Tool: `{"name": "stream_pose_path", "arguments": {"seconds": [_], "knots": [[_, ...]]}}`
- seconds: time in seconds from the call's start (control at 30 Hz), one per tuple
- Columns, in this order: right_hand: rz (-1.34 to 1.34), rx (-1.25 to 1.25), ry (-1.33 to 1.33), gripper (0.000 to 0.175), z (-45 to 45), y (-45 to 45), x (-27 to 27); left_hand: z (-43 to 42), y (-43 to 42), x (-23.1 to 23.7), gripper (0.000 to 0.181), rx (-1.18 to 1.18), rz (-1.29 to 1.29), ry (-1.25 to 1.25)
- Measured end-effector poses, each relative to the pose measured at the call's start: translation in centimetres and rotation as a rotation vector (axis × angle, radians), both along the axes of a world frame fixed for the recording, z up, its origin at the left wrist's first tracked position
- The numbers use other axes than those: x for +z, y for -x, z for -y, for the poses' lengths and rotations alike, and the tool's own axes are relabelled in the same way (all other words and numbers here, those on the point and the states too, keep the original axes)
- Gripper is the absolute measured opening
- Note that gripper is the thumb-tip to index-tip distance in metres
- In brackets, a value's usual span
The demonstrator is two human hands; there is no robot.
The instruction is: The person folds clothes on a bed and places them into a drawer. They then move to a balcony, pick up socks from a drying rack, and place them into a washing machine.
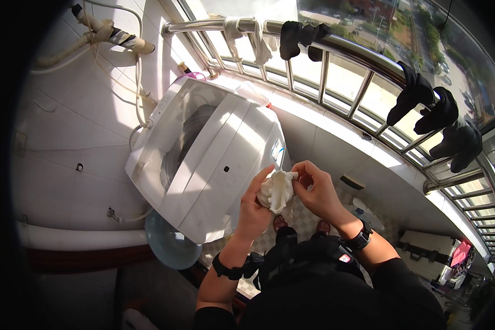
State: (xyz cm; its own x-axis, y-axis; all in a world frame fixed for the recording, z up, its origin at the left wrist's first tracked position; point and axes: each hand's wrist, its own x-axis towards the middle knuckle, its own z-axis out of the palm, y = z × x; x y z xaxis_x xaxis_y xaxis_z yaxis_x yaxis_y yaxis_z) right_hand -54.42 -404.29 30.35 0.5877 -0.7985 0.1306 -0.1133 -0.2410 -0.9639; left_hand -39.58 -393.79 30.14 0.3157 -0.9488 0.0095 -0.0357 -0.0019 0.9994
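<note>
Both hands hold a white knitted cloth item (279, 192), possibly a sock, with its ribbed opening facing up. My left hand (253, 206) cups it from the left side, thumb near the rim. With thumb and fingertips, my right hand (313, 185) pinches its right edge. Just left of the hands stands a white top-loading washing machine (231, 152); dark contents show dimly through its clear lid window (189, 123). Black socks (410, 93) and white socks (262, 41) hang over the steel railing beyond.
A curved steel railing (365, 53) runs along the window ledge. A blue-grey basin (173, 247) sits below the machine's near corner. Wrapped pipes and a hose (139, 82) are at the wall. A pale case (425, 243) with a pink item stands at the right.
</note>
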Motion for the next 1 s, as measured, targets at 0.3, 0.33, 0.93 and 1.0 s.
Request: {"name": "stream_pose_path", "arguments": {"seconds": [0.3,0.33,0.93,1.0], "knots": [[-0.215,0.045,0.727,0.031,-0.4,-0.8,-0.2,-1.5,-0.6,2.2,0.063,-0.143,-0.696,-0.135],[-0.246,0.057,0.777,0.033,-0.6,-1.0,-0.4,-1.6,-0.2,1.5,0.061,-0.1,-0.499,-0.159],[0.255,0.266,0.016,0.034,-1.4,-0.7,0.6,0.0,-2.3,0.3,0.053,0.227,-0.831,0.103],[0.25,0.25,-0.094,0.034,-1.2,-0.9,-0.1,0.3,-2.0,0.3,0.051,0.197,-0.847,0.114]]}}
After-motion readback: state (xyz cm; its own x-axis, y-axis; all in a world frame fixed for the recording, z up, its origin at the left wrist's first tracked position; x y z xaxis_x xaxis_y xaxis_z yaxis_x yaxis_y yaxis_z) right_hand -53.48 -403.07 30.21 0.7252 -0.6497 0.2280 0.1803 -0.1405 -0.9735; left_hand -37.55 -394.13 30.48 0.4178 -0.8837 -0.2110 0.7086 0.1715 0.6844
